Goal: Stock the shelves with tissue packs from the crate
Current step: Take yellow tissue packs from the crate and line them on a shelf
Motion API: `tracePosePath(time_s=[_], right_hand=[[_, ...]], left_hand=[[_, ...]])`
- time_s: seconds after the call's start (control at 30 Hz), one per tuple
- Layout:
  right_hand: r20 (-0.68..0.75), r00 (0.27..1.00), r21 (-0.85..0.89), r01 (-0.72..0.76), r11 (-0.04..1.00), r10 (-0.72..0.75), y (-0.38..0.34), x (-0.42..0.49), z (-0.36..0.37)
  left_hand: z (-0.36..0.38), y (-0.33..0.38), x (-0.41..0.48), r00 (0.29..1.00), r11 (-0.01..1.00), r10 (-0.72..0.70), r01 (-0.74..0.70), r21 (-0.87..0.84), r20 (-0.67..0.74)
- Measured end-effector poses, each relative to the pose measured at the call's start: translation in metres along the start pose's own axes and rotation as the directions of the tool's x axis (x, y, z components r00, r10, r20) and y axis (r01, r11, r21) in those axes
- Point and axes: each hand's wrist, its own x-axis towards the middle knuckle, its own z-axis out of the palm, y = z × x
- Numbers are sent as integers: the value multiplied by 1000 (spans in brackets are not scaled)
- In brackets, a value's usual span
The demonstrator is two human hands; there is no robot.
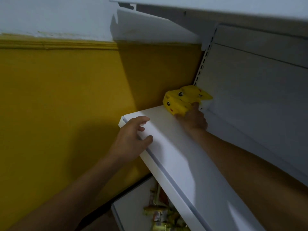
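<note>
Yellow tissue packs (181,100) are parked at the far end of the white shelf (175,147), right by the back panel (250,97), and gripped by the right hand (193,119) with thumb and fingers curled round the near side. They're probably best nudged square into that corner before being let go. The left hand (131,137) is rested on the shelf's front lip, fingers loosely spread, nothing held.

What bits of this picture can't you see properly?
- Crate: not in the head view at all.
- Yellow tissue packs: near side hidden by the right hand.
- Goods underneath: blurred, dark, partly covered by the white shelf.
</note>
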Motion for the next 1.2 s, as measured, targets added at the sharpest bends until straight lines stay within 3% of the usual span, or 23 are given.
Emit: tracePosePath(time_s=[0.2,0.43,0.53,0.63,0.77,1.0,1.2], right_hand=[[48,995,202,78,976,-89,11,-1,-7],[-81,969,222,245,944,-233,-19,-57,-30],[-38,939,243,340,908,-342,-58,-101,-33],[12,864,206,490,847,-503,-82,-158,-18],[158,811,198,532,823,-563,-87,-225,32],[560,707,146,429,891,-432,-21,-308,145],[768,635,13,117,993,-85,89,-371,204]], left_hand=[[0,3,-3,999,1000,-12,12,-2,-34],[-46,10,-40,994,992,-94,99,74,-64],[-74,10,-67,991,986,-126,131,107,-51],[-98,-2,-105,985,974,-170,172,148,-24],[-119,-38,-164,958,939,-284,269,212,44],[-100,-117,-253,868,860,-495,481,173,45],[-38,-180,-327,777,788,-616,604,122,129]])
